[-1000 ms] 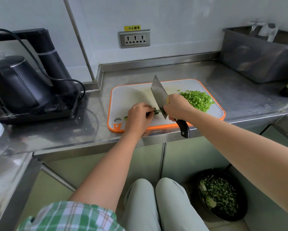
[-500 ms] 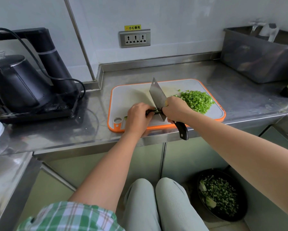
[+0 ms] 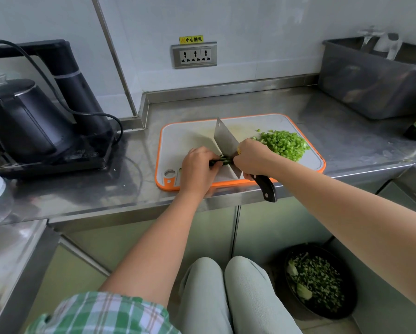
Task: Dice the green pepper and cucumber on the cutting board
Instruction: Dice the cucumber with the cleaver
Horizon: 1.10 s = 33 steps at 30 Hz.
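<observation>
Green pepper strips (image 3: 222,161) are pinned to the cutting board (image 3: 159,162) by the curled left hand (image 3: 197,168). The cleaver (image 3: 225,142), gripped by the right hand (image 3: 252,160), is now lowered onto them, below its earlier height.

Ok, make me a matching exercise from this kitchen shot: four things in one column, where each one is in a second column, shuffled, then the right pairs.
Things
1. cleaver
2. green strip
3. diced green pile
4. dark bowl

Places
A. on the floor, right of the knees
B. held by the left hand on the cutting board
C. on the board's right part
D. gripped by the right hand

Pairs: 1-D, 2-B, 3-C, 4-A
</observation>
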Each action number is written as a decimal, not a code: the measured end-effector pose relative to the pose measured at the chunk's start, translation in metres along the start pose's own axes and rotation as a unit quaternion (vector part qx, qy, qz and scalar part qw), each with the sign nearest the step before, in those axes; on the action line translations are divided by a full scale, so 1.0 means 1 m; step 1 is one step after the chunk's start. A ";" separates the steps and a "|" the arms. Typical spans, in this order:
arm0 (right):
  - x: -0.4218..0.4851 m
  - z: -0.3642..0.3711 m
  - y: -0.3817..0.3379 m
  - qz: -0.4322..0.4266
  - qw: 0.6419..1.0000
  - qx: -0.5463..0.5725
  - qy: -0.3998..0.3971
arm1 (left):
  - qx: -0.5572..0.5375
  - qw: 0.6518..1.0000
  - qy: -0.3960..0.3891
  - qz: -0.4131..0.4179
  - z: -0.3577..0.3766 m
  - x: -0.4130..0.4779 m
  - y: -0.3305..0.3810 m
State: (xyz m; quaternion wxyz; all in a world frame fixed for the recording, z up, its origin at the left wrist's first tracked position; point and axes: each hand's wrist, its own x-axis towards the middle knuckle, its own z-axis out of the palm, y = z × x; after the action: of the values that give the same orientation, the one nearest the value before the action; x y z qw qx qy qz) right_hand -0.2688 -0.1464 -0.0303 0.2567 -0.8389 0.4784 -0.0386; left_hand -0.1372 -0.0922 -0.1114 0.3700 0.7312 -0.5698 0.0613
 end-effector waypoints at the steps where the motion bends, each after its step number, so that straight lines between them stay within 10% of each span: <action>1: 0.001 0.002 0.000 -0.002 1.000 0.006 0.003 | 0.000 1.000 -0.001 0.001 0.000 0.000 0.000; 33: 0.001 -0.006 -0.005 -0.001 1.000 -0.018 -0.006 | -0.022 1.000 0.017 0.013 -0.001 -0.001 0.000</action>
State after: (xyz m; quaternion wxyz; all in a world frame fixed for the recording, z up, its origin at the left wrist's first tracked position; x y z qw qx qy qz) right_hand -0.2661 -0.1477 -0.0235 0.2445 -0.8442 0.4764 -0.0247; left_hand -0.1368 -0.0908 -0.1110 0.3943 0.7145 -0.5742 0.0659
